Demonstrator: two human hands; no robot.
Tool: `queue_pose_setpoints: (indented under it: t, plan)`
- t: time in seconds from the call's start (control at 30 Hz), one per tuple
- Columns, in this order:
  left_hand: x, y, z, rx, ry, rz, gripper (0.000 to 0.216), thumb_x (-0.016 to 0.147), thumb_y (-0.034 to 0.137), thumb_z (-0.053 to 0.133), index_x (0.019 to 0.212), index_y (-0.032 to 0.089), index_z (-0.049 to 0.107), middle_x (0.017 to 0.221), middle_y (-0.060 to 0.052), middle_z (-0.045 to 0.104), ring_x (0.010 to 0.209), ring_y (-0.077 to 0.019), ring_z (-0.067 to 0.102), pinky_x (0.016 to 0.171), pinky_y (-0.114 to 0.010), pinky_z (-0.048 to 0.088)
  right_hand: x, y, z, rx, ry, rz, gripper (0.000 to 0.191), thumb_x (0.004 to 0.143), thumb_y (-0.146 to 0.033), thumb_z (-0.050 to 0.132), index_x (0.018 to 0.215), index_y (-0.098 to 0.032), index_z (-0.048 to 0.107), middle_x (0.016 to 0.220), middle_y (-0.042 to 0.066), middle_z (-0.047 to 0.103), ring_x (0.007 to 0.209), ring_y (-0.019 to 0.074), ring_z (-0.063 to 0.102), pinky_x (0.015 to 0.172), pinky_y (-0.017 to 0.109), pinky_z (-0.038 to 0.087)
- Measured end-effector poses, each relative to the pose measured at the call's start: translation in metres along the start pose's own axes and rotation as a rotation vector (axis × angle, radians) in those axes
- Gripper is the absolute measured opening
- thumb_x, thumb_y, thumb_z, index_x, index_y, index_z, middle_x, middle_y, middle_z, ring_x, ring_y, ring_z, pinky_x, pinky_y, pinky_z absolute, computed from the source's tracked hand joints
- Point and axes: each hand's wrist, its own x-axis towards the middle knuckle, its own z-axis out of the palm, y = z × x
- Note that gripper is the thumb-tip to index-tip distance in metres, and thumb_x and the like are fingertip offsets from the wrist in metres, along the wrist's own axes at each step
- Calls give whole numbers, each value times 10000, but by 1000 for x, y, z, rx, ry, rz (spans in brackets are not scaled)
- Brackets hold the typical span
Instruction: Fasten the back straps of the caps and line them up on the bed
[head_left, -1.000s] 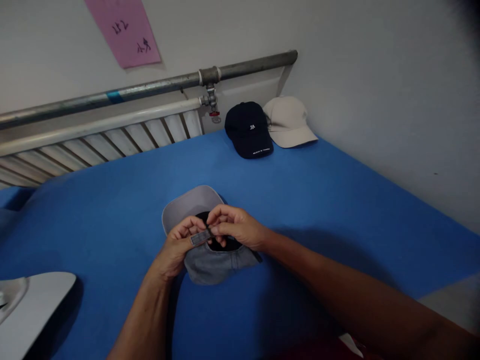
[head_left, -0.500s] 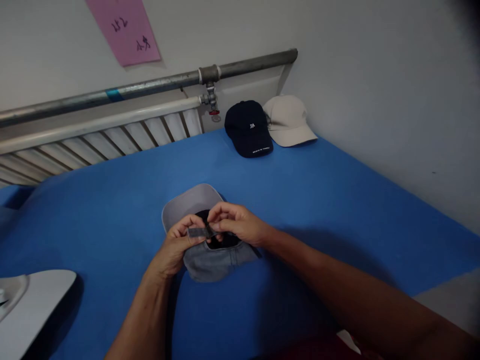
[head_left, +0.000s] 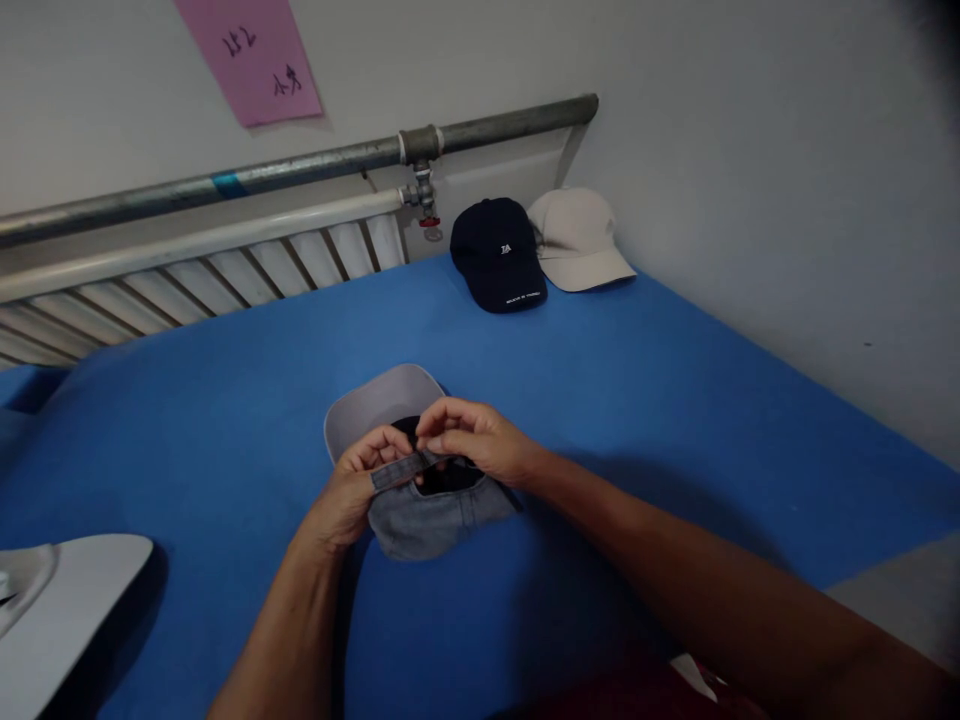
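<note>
A grey baseball cap [head_left: 427, 522] lies on the blue surface in front of me, its brim pointing away and its back opening towards me. The cap's back strap [head_left: 397, 470] runs across that opening. My left hand [head_left: 351, 490] is closed on the strap's left part, thumb and fingers pinching it. At the strap's right part, my right hand [head_left: 480, 440] pinches with thumb and forefinger near the middle of the opening. My fingers partly hide the strap's fastening. Inside the opening the cap looks black.
Against the wall sit a navy cap [head_left: 495, 250] and a cream cap [head_left: 581, 240], touching. A white radiator [head_left: 300, 265] and a metal pipe [head_left: 330, 160] run along the back. A white board-like object [head_left: 82, 590] stands at the left edge of the blue surface [head_left: 225, 430].
The strap's left part has turned and now slants up to the right across the opening, longer in view. My right fingers have shifted slightly up. The cap stays in place.
</note>
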Motion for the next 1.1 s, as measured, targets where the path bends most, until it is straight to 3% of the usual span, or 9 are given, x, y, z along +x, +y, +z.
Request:
queue_pose_setpoints:
  t: [0.13, 0.23, 0.43, 0.57, 0.67, 0.73, 0.87, 0.97, 1.1]
  plan:
    - [0, -2, -1, 51, -6, -27, 259, 661, 268, 822, 712, 157, 594, 593, 42, 608, 498, -50, 539, 494, -140, 431, -4, -6, 0, -288, -69, -244, 236, 772, -137, 625, 994, -204, 668, 978, 13, 635, 920, 131, 588, 862, 299, 458]
    - [0, -2, 1, 69, -25, -25, 274, 661, 274, 823, 693, 154, 580, 584, 63, 556, 490, -30, 497, 481, -126, 402, -5, -6, 2, -457, -162, -410, 91, 793, -137, 641, 855, -188, 684, 895, 10, 641, 930, 144, 590, 940, 335, 425]
    - [-1, -1, -1, 105, -16, -41, 247, 687, 291, 802, 795, 166, 619, 651, 33, 617, 548, -59, 556, 538, -162, 451, -6, -3, -3, -282, -155, -214, 101, 885, -219, 566, 932, -173, 643, 879, 9, 655, 821, 123, 614, 797, 299, 485]
    - [-1, -2, -3, 91, -24, -61, 254, 657, 235, 817, 749, 167, 591, 621, 63, 574, 516, -37, 507, 499, -138, 412, -6, -4, -1, -589, -210, -395, 230, 807, -180, 671, 1035, -210, 654, 974, 11, 668, 951, 154, 581, 913, 347, 429]
    - [0, -1, -1, 130, -37, -71, 274, 618, 206, 835, 764, 170, 606, 644, 63, 584, 547, -44, 515, 520, -142, 420, -6, -2, 3, -734, -223, -505, 167, 798, -148, 675, 954, -207, 674, 851, -7, 659, 871, 146, 573, 937, 367, 396]
    - [0, 1, 1, 152, -41, -61, 271, 618, 215, 838, 774, 170, 621, 671, 53, 598, 598, -54, 540, 566, -150, 436, -5, -1, 3, -645, -166, -477, 81, 802, -156, 667, 869, -201, 674, 780, -20, 640, 808, 131, 571, 903, 346, 415]
    - [-2, 3, 1, 145, -50, -94, 250, 655, 254, 819, 833, 188, 656, 673, 42, 628, 612, -68, 563, 592, -169, 436, -5, -1, 0, -244, -50, -197, 63, 783, -206, 671, 843, -194, 655, 798, -24, 640, 753, 109, 590, 744, 266, 467]
    - [-4, 4, -3, 152, -65, -136, 222, 670, 265, 799, 852, 192, 695, 725, 21, 669, 670, -90, 593, 655, -195, 453, -5, -3, -3, -4, -71, -40, 100, 800, -251, 647, 880, -193, 631, 761, -32, 629, 685, 96, 599, 674, 246, 473]
    - [-7, 8, -5, 166, -105, -141, 117, 682, 227, 747, 793, 191, 734, 760, 14, 692, 724, -95, 591, 715, -195, 437, -3, -1, -6, 103, -82, 11, 102, 778, -237, 658, 861, -185, 630, 686, -49, 588, 600, 73, 551, 591, 211, 429]
